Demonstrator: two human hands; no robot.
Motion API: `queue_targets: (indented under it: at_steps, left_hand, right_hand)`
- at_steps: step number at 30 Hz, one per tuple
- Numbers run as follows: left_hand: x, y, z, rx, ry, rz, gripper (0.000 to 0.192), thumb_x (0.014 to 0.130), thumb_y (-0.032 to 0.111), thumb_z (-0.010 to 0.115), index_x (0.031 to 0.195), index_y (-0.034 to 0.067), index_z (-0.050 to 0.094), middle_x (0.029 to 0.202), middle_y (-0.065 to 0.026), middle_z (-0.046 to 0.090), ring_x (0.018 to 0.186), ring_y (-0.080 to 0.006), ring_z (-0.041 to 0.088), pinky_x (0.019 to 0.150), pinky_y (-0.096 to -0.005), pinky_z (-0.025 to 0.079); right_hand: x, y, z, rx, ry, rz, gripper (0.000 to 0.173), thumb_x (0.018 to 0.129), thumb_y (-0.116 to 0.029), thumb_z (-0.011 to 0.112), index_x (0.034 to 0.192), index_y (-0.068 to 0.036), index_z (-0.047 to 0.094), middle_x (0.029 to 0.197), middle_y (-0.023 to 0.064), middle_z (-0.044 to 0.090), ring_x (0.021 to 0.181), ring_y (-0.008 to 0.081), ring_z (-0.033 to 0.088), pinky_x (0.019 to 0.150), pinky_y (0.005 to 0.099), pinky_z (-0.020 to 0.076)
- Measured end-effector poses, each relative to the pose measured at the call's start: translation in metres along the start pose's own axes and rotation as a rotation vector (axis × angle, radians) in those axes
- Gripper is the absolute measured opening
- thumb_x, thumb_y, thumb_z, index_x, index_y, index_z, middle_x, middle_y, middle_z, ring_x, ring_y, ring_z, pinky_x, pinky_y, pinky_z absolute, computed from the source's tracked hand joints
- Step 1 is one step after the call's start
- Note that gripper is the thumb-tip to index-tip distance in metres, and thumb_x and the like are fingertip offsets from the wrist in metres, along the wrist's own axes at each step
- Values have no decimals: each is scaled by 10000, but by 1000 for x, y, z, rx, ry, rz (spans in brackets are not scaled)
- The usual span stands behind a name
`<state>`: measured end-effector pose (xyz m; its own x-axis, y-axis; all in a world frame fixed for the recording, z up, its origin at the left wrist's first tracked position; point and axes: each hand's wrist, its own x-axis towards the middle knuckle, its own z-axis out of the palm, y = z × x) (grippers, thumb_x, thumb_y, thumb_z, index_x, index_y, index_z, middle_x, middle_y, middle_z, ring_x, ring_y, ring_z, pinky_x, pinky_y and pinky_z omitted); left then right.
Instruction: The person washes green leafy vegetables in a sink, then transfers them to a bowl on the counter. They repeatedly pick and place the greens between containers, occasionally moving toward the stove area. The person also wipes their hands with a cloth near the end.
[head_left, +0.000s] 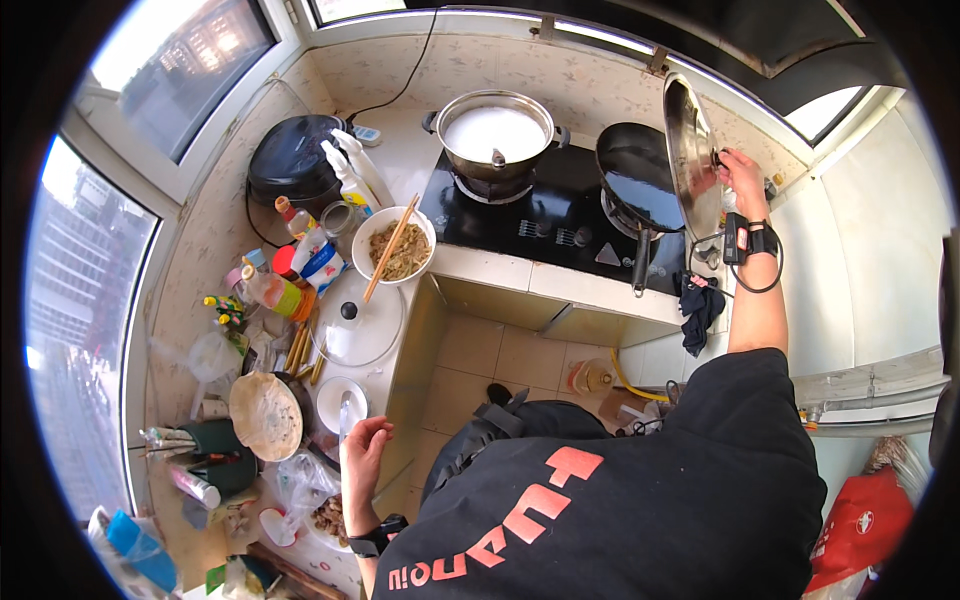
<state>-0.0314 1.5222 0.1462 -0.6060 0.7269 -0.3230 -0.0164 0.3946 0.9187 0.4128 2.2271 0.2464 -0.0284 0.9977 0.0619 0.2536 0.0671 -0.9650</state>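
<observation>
My right hand (742, 178) grips the black knob of a large metal pot lid (691, 154). The lid is on edge, above the right side of the hob. A two-handled steel pot (491, 159) stands uncovered on the left burner, and its white contents (493, 133) look cloudy or steamy. On the right burner sits a black frying pan (637, 176). My left hand (365, 448) hovers by the left counter's edge with loosely curled fingers and nothing visible in them. Beside it is a white bowl (330, 405) with a spoon (345, 412), whose handle end passes behind the hand.
A noodle bowl (379, 240) with chopsticks (391, 247) across it sits by the hob (555, 202). Nearby are a glass lid (367, 330), bottles (277, 292), spray bottles (352, 176) and a black rice cooker (292, 161). A dark cloth (699, 315) hangs over the counter's right edge.
</observation>
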Motion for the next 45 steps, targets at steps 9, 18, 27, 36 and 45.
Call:
queue_targets:
  at_steps: [9, 18, 27, 36, 45]
  left_hand:
    - [-51, -28, -34, 18, 50, 6, 245, 1006, 101, 627, 1207, -37, 654, 1034, -113, 753, 970, -152, 707, 867, -292, 550]
    - [-129, -71, -64, -18, 160, -16, 275, 1000, 167, 652, 1202, -19, 669, 1026, -100, 747, 939, -158, 694, 846, -311, 548]
    - [-218, -118, -83, -110, 317, -124, 264, 1010, 118, 618, 1232, -22, 648, 1067, -67, 734, 975, -130, 670, 887, -298, 537]
    - [-298, -134, -79, -248, 669, -225, 259, 994, 118, 640, 1210, -24, 669, 1055, -90, 738, 956, -143, 678, 869, -302, 547]
    - [-358, -155, -52, -437, 956, -297, 235, 1007, 66, 614, 1215, -37, 650, 1076, -96, 731, 987, -159, 685, 908, -306, 553]
  right_hand:
    - [-72, -19, 44, -180, -160, -140, 423, 929, -119, 754, 1330, -31, 652, 916, -9, 666, 686, 37, 573, 605, 176, 481]
    - [-308, -79, 278, -462, -442, -738, 436, 795, -78, 827, 1217, -140, 739, 1031, 31, 592, 751, 132, 530, 715, 285, 501]
    - [-558, -116, 502, -254, -1091, -884, 385, 755, -210, 831, 1106, -71, 755, 1038, 186, 674, 1010, 354, 663, 908, 410, 540]
    - [-690, -103, 682, -453, -1312, -921, 423, 694, -231, 826, 1082, -67, 788, 1105, 221, 736, 1064, 357, 705, 982, 419, 544]
    - [-681, -64, 748, -469, -1228, -989, 394, 694, -174, 811, 1068, -52, 776, 1023, 188, 763, 984, 324, 738, 913, 393, 576]
